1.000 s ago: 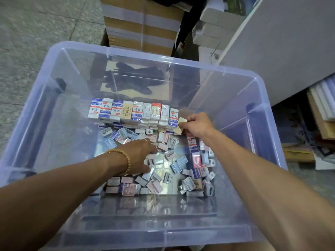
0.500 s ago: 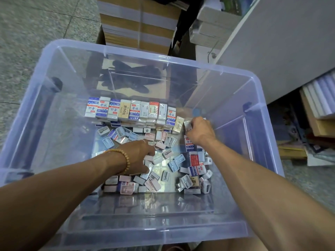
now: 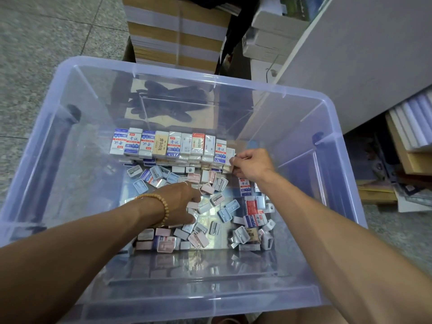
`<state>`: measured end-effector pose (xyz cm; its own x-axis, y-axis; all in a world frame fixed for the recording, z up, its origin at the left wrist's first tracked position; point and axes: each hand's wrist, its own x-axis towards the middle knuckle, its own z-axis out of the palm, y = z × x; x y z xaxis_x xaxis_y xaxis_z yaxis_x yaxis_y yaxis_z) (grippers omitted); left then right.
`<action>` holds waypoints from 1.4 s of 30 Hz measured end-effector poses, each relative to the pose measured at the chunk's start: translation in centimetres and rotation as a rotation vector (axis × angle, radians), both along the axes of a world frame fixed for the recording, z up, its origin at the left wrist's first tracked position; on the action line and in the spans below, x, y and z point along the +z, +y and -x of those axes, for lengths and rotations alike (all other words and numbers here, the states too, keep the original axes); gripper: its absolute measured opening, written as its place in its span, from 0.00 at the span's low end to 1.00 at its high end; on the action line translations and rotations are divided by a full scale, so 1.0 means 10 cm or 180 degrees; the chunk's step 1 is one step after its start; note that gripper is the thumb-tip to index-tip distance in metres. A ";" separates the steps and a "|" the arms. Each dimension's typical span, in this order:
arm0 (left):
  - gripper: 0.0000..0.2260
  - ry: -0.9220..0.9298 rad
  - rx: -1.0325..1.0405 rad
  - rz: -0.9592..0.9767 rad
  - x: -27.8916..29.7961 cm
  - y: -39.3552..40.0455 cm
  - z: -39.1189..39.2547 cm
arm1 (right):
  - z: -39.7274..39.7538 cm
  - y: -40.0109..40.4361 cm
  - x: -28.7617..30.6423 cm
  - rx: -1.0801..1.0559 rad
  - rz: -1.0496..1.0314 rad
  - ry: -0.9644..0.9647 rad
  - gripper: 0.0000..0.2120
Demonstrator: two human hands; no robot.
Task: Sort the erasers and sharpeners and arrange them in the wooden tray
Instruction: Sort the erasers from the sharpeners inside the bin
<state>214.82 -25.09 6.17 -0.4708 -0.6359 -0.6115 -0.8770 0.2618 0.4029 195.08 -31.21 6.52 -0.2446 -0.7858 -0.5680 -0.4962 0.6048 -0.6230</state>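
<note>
Both hands are inside a clear plastic bin that stands on the floor. The right hand has its fingers curled and pinches a pale eraser at the right end of the eraser row, which stands upright along the far side of the bin floor, to the left of this hand. The pinched eraser touches the last eraser of the row. Just below the right hand, more erasers lie loose and flat, mixed with some small sharpeners. The left hand, with a bead bracelet on its wrist, rests palm down on the loose pile of sharpeners; its fingers bend down into the pile, and I cannot tell whether they grip anything. Pink, blue and grey sharpeners lie around this hand: some beyond it, near the row, some to its right, and some below it near the wrist. Behind the bin stand stacked cardboard boxes, and to the right of the right hand, outside the bin, there is a white cabinet.
</note>
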 end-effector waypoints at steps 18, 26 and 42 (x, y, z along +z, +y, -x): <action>0.27 -0.0015 -0.0128 -0.0124 -0.05 0.02 0.01 | 0.11 0.14 0.07 0.2017 -0.0710 0.1768 0.19; 0.27 -0.0022 -0.0229 -0.0271 -0.03 0.03 0.00 | 0.10 0.16 0.20 0.2436 -0.0727 0.1680 0.10; 0.30 -0.0242 -0.0902 0.0075 -0.02 0.14 0.03 | 0.09 0.43 0.25 0.3504 -0.1507 0.1197 0.06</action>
